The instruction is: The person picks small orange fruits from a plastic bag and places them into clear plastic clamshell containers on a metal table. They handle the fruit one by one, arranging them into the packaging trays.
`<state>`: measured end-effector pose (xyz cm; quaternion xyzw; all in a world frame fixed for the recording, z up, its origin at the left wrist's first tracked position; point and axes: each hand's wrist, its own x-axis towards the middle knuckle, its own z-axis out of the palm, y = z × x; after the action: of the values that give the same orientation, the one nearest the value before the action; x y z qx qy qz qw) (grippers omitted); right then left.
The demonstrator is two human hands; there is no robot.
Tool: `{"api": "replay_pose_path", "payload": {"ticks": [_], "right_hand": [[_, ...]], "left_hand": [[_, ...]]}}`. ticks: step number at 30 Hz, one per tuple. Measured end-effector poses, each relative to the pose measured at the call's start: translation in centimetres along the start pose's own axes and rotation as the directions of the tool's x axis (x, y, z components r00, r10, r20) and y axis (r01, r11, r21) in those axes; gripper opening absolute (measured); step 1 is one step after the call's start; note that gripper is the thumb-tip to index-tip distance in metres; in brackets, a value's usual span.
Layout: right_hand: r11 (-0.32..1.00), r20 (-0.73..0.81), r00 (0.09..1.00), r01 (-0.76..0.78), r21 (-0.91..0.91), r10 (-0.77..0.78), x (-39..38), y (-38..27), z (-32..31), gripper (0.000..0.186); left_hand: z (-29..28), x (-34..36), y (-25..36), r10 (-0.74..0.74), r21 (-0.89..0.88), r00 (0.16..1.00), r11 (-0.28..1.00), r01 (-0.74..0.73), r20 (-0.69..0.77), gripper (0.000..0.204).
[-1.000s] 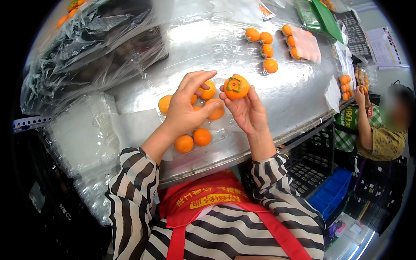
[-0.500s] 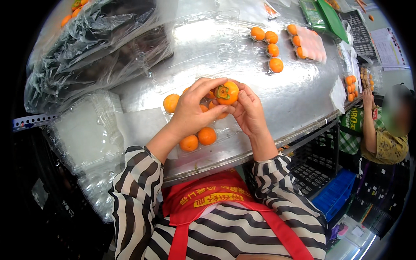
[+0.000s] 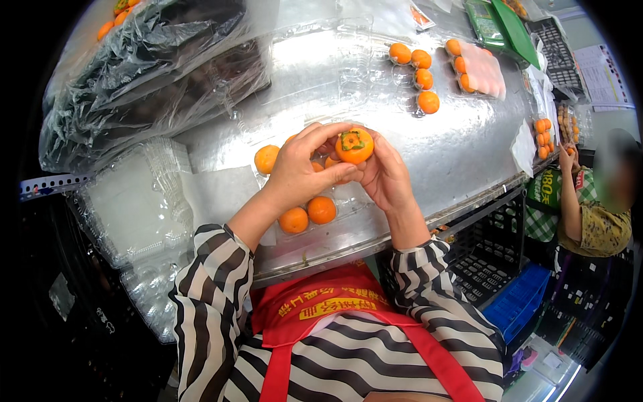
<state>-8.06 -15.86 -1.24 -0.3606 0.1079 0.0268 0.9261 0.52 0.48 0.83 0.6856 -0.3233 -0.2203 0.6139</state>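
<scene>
An orange persimmon (image 3: 353, 149), green calyx facing up, is held between my two hands. My left hand (image 3: 301, 167) curls round its left side, fingers over the back, thumb beneath. My right hand (image 3: 387, 175) grips it from the right. Just below the hands lies a clear plastic tray (image 3: 355, 201) with orange persimmons (image 3: 321, 210) in it, partly hidden by my fingers. A white sheet (image 3: 214, 196) lies left of that tray, beside a stack of clear clamshell containers (image 3: 134, 208).
The steel table (image 3: 455, 134) carries plastic-covered dark crates (image 3: 147, 80), fruit rows (image 3: 429, 102), a pink-covered pack (image 3: 482, 70) and a green container (image 3: 509, 33). A co-worker (image 3: 589, 228) at the right handles fruit. Black and blue crates (image 3: 516, 301) sit below.
My left hand has moved rightward onto the persimmon, and both hands now hold it together, a little lower than before. The co-worker's hand has shifted slightly.
</scene>
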Motion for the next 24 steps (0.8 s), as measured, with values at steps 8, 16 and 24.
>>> {"api": "replay_pose_path", "payload": {"ticks": [8,16,24], "right_hand": [[0.989,-0.027,0.993,0.112,-0.098,-0.115,-0.3,0.0,0.5,0.042],[0.895,0.028,0.969,0.239,-0.376,-0.247,-0.6,0.7,0.7,0.042],[0.902,0.032,0.969,0.238,-0.36,-0.243,-0.8,0.9,0.6,0.039]], "left_hand": [[-0.1,0.0,-0.2,0.046,-0.03,0.999,0.999,-0.045,0.015,0.054],[0.0,-0.3,-0.4,-0.097,-0.256,0.995,0.962,0.099,0.022,0.04],[-0.5,-0.2,-0.5,-0.178,-0.484,0.983,0.856,0.18,0.051,0.033]]}}
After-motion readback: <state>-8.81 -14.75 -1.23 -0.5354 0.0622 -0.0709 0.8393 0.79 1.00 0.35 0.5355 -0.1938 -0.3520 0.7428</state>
